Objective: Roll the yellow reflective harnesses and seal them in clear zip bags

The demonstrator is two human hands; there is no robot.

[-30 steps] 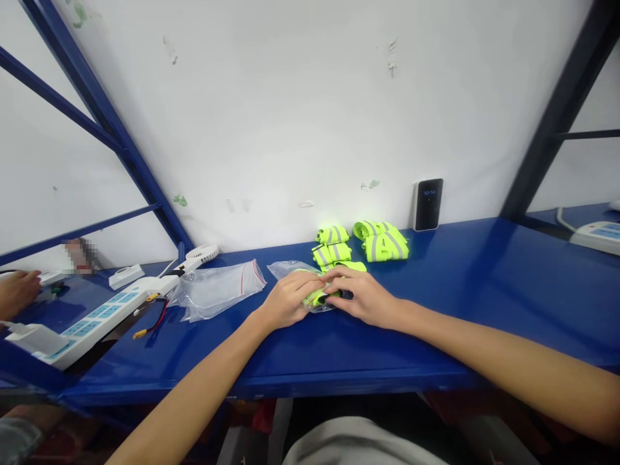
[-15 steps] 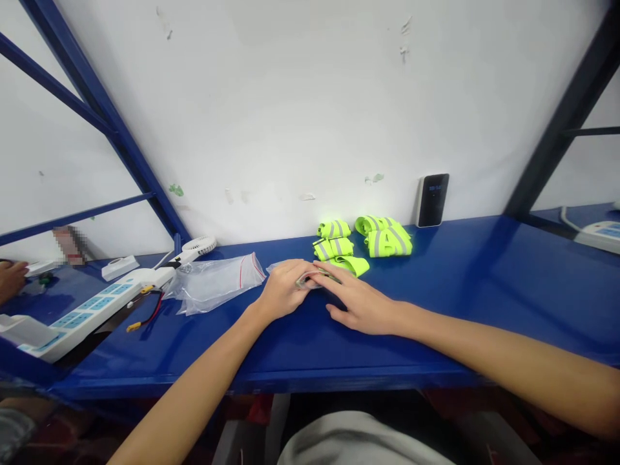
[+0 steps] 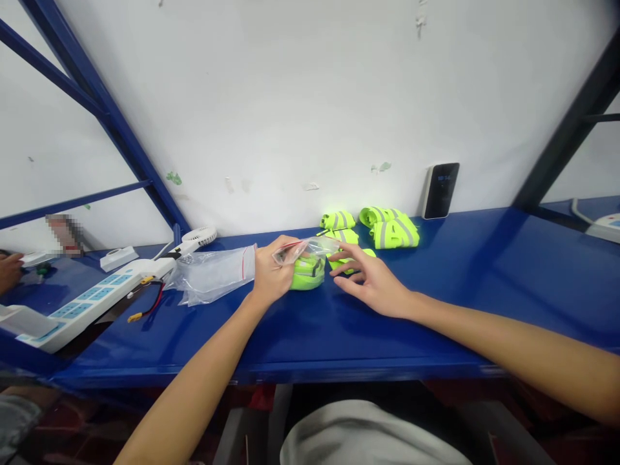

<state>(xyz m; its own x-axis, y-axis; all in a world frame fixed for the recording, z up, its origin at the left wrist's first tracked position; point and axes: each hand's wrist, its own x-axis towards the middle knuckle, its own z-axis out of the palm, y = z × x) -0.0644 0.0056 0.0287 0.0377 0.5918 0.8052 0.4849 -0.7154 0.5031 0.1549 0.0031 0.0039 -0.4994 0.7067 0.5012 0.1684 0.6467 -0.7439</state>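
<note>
My left hand is closed on the mouth of a clear zip bag with a red seal line. Inside the bag lies a rolled neon-yellow reflective band. To the right of the bag, my right hand has its fingers apart and curved. Its index fingertip is at the bag's right edge; whether it touches the plastic I cannot tell. Behind the hands sit several rolled yellow bands with grey stripes, some partly hidden by my right hand.
Flat clear zip bags lie left of my left hand on the blue table. Further left are a power strip, a red-black cable and a small white fan. A phone-like device leans on the wall. Another person's hand shows far left.
The hands have parted; my right hand has drawn back from the bag and its fingers have spread. The bag is now raised at its mouth, with the yellow band visible inside. The view has tilted slightly.
</note>
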